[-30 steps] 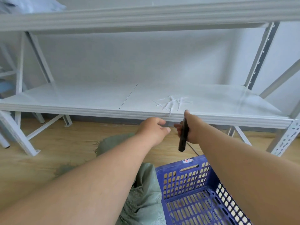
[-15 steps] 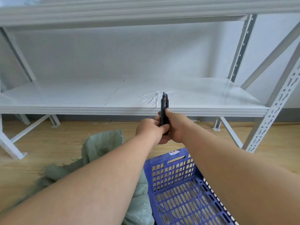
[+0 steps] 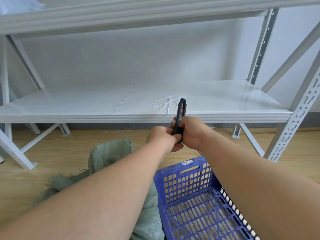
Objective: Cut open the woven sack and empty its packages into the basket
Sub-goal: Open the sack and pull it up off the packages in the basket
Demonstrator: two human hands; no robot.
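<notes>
A black utility knife stands upright in front of me, held at its lower end by both hands. My right hand wraps its handle and my left hand pinches it from the left. No blade shows at its tip. The green woven sack lies crumpled on the wooden floor under my left forearm, its frayed edge toward the left. A blue slotted plastic basket sits on the floor to the sack's right, partly hidden by my right forearm. No packages show inside it.
A white metal shelving rack stands right ahead, with its low shelf edge just beyond the knife. White plastic strips lie scattered on that shelf. A perforated upright post stands at the right. Rack legs stand on the floor at the left.
The knife went from hanging downward in my right hand to upright. My left hand has closed onto it, and both hands have drawn together in front of the shelf edge.
</notes>
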